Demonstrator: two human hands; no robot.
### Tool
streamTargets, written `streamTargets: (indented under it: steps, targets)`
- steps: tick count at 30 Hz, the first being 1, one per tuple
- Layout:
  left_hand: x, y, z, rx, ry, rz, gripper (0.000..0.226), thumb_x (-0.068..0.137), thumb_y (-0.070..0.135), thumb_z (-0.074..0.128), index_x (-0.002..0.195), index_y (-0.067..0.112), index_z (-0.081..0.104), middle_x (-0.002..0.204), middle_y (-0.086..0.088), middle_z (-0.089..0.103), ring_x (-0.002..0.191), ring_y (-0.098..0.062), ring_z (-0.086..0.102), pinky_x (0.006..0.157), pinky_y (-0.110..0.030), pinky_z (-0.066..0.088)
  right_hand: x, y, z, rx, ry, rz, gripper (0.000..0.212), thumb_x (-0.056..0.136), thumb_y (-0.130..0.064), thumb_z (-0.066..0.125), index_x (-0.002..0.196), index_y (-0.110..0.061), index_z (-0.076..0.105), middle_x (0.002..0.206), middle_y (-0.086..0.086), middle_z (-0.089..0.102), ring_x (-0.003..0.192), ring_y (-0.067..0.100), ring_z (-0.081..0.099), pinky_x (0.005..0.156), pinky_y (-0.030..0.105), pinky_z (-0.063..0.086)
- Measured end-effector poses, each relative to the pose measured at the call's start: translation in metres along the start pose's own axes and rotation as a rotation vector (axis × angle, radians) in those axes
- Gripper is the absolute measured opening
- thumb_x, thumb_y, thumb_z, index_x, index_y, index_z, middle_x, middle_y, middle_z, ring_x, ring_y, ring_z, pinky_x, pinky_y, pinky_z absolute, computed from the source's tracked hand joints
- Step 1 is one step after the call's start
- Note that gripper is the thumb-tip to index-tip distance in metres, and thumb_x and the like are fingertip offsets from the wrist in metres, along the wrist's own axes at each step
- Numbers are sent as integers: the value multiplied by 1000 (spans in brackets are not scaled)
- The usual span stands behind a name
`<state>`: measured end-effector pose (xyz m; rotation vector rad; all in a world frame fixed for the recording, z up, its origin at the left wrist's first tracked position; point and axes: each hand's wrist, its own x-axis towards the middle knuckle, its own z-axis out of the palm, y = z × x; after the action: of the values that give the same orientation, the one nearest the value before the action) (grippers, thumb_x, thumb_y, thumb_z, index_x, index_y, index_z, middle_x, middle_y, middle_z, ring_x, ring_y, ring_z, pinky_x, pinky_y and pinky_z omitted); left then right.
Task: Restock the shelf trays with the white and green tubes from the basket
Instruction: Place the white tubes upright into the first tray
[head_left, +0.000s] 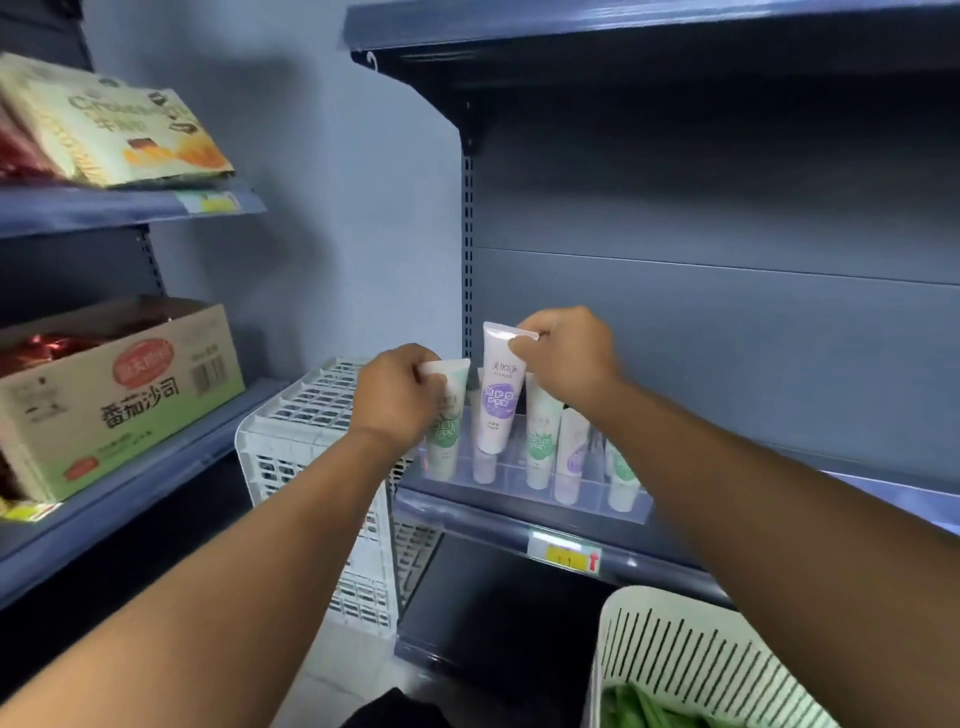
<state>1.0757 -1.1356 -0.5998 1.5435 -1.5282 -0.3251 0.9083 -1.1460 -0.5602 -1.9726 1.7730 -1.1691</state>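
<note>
Both hands reach up to a clear plastic shelf tray (524, 486) that sits on the front of a blue-grey shelf (883, 499). The left hand (397, 395) pinches the crimped top edge of a white and green tube (444, 431), its grip closed on that seam; the tube stands cap-down in the tray's leftmost slot. The right hand (569, 356) pinches the top seam of a white and purple tube (497, 389), grip closed on it, and holds this tube upright and higher than the rest, its lower end above the next slot.

Further right in the tray stand another white and green tube (541, 436), a white tube with a purple mark (570, 457), and one more tube with green print (623, 475), partly hidden by the right forearm.

At bottom right, a white slatted basket (691, 654) holds green items (644, 709), too blurred to name. A white lattice crate (311, 415) stands left of the tray. On the left shelving sit a cardboard carton (119, 395) with printed characters and a snack bag (109, 124) above it. A yellow price label (566, 556) hangs on the shelf edge below the tray.
</note>
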Motion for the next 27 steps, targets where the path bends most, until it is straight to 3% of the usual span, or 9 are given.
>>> streamTargets:
  steps: [9, 14, 20, 27]
  targets:
    - [67, -33, 13, -93, 15, -61, 14, 85, 7, 59, 85, 20, 64, 84, 0, 65, 76, -17, 60, 64, -21, 44, 85, -23, 45, -134, 12, -23, 21, 92, -14, 51, 104, -9, 68, 104, 13, 69, 97, 32, 62, 78, 35, 50]
    - [92, -49, 29, -162, -45, -60, 12, 86, 7, 61, 83, 18, 63, 81, 0, 64, 66, -10, 56, 53, -16, 41, 122, -20, 74, -160, -23, -51, 21, 93, -18, 53, 109, -12, 66, 110, 11, 68, 100, 30, 61, 70, 28, 41]
    - [104, -72, 45, -165, -123, -67, 13, 87, 8, 62, 82, 21, 63, 83, 5, 65, 68, -2, 57, 52, -9, 39, 145, -2, 101, -201, -53, -52, 21, 93, -20, 55, 110, -16, 66, 113, 8, 67, 103, 29, 61, 79, 32, 47]
    - [100, -90, 67, -201, -187, -100, 26, 86, 4, 61, 73, 26, 59, 75, 8, 62, 68, -9, 58, 59, -18, 45, 147, 20, 125, -267, -112, -56, 20, 92, -21, 57, 109, -17, 67, 110, 9, 69, 100, 28, 62, 81, 34, 52]
